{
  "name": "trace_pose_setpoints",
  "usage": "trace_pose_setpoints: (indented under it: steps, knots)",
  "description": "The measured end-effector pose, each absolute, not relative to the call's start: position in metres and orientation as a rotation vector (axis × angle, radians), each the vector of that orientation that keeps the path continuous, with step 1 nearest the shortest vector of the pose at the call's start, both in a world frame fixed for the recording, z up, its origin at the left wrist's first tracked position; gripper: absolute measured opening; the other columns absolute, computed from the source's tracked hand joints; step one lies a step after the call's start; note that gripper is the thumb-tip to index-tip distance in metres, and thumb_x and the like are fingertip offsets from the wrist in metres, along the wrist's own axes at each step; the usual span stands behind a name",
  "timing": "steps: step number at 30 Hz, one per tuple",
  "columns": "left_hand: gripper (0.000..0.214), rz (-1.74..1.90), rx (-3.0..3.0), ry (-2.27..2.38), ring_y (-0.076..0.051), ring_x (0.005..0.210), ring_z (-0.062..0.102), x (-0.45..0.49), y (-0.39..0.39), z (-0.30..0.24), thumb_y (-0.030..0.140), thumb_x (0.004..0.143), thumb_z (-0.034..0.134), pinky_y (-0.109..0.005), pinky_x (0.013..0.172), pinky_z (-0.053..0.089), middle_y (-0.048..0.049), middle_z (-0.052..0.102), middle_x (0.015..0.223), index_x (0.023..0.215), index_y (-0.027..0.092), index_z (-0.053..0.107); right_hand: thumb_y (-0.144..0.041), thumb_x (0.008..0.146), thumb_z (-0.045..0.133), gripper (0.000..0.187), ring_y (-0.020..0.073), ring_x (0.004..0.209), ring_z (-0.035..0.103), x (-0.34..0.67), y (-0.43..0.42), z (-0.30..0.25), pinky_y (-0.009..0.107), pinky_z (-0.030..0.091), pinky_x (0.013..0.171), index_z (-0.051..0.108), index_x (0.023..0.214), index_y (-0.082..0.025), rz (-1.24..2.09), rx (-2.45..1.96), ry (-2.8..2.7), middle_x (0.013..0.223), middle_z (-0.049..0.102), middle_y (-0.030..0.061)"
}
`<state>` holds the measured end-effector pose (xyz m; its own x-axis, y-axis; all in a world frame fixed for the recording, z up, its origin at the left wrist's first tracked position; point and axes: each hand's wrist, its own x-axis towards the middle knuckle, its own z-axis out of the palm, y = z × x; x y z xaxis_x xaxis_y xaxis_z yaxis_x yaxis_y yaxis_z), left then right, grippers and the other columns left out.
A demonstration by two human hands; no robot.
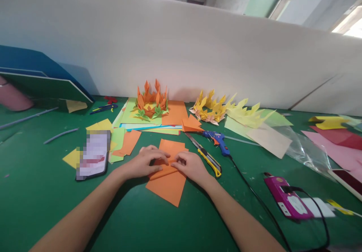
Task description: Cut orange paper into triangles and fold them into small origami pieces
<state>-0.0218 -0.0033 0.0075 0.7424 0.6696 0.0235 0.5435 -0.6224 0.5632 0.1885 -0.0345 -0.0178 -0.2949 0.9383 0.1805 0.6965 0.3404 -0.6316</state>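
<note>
Orange paper point(166, 190) lies on the green table in front of me, and a part of it is folded over in a crease. My left hand point(149, 162) grips the left side of the fold, thumb below and fingers above. My right hand point(192, 167) has its fingers curled in and pinches the paper near the middle of the crease. Both sets of fingertips are close together. More orange paper point(172, 145) shows just beyond my fingers; whether it is a separate sheet I cannot tell.
A phone point(94, 152) leans on paper at left. Beyond my right hand lie a yellow utility knife point(208, 161) and a blue glue gun point(217, 140) with its cord. Orange point(152, 101) and yellow point(209, 106) paper crowns stand at the back. A magenta device point(287, 197) sits right.
</note>
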Motion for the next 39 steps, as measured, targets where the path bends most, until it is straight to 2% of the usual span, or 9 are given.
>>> trace_pose_setpoints:
  steps: [6,8,11,13,16,23,31,36,39]
  knots:
    - [0.033,0.307,2.506,0.865,-0.021,0.104,0.049,-0.023,-0.001,0.0,0.017,0.087,0.047,-0.041,0.093,0.032,0.0032,0.064,0.121,0.099,0.039,0.07,-0.022,0.076,0.067,0.014,0.0106,0.053,0.05,0.187,-0.035,-0.018,0.021,0.033,0.05,0.058,0.067,-0.018,0.588,-1.451,-2.096,0.057,0.055,-0.0037]
    - [0.033,0.331,2.515,0.858,-0.021,0.103,0.049,-0.024,-0.001,-0.002,0.019,0.088,0.046,-0.041,0.092,0.033,0.0022,0.064,0.12,0.099,0.038,0.07,-0.022,0.077,0.065,0.006,0.011,0.052,0.051,0.188,-0.036,-0.019,0.02,0.034,0.05,0.06,0.077,-0.018,0.629,-1.458,-2.07,0.056,0.055,-0.0046]
    - [0.033,0.338,2.517,0.858,-0.021,0.103,0.049,-0.023,-0.001,-0.003,0.019,0.088,0.045,-0.041,0.092,0.033,0.0018,0.064,0.12,0.099,0.037,0.07,-0.02,0.08,0.062,0.014,0.0121,0.053,0.054,0.194,-0.037,-0.02,0.022,0.039,0.052,0.062,0.093,-0.018,0.663,-1.358,-2.083,0.06,0.059,-0.0038]
    - [0.034,0.321,2.521,0.875,-0.021,0.103,0.049,-0.023,-0.001,-0.004,0.018,0.089,0.043,-0.041,0.092,0.032,0.0021,0.064,0.121,0.099,0.036,0.07,-0.017,0.084,0.058,0.009,0.0141,0.065,0.059,0.201,-0.039,-0.019,0.024,0.043,0.061,0.065,0.088,-0.019,0.602,-1.183,-2.19,0.072,0.065,0.0011]
    - [0.035,0.298,2.535,0.9,-0.021,0.104,0.049,-0.022,-0.001,-0.003,0.019,0.09,0.041,-0.041,0.09,0.032,0.0018,0.064,0.12,0.1,0.037,0.07,-0.016,0.088,0.053,0.017,0.0166,0.076,0.06,0.209,-0.042,-0.017,0.026,0.044,0.068,0.069,0.084,-0.019,0.503,-1.015,-2.328,0.08,0.067,0.0055]
    - [0.035,0.349,2.549,0.887,-0.021,0.103,0.049,-0.023,-0.002,-0.004,0.022,0.092,0.039,-0.039,0.089,0.034,0.0005,0.066,0.117,0.099,0.036,0.071,-0.012,0.089,0.048,0.024,0.017,0.079,0.059,0.216,-0.044,-0.013,0.028,0.046,0.071,0.07,0.094,-0.02,0.446,-0.96,-2.414,0.086,0.065,0.0072]
    - [0.033,0.351,2.543,0.9,-0.02,0.104,0.052,-0.022,-0.002,-0.005,0.02,0.092,0.041,-0.039,0.089,0.034,0.0,0.066,0.117,0.099,0.034,0.07,-0.007,0.085,0.048,0.028,0.0181,0.079,0.057,0.217,-0.044,-0.016,0.03,0.046,0.07,0.072,0.092,-0.019,0.37,-0.917,-2.447,0.085,0.065,0.0077]
    - [0.024,0.332,2.533,0.887,-0.022,0.108,0.05,-0.022,-0.003,-0.002,0.023,0.086,0.053,-0.041,0.093,0.032,-0.0012,0.064,0.121,0.103,0.031,0.068,-0.008,0.085,0.048,0.027,0.0192,0.079,0.057,0.216,-0.044,-0.013,0.031,0.046,0.07,0.073,0.092,-0.017,0.369,-0.923,-2.466,0.085,0.065,0.0087]
    - [0.025,0.303,2.537,0.896,-0.023,0.109,0.05,-0.021,-0.004,0.0,0.022,0.086,0.054,-0.042,0.093,0.032,-0.0011,0.062,0.123,0.104,0.032,0.068,-0.008,0.086,0.048,0.027,0.019,0.079,0.057,0.215,-0.044,-0.012,0.031,0.047,0.07,0.073,0.092,-0.017,0.381,-0.931,-2.47,0.085,0.065,0.0087]
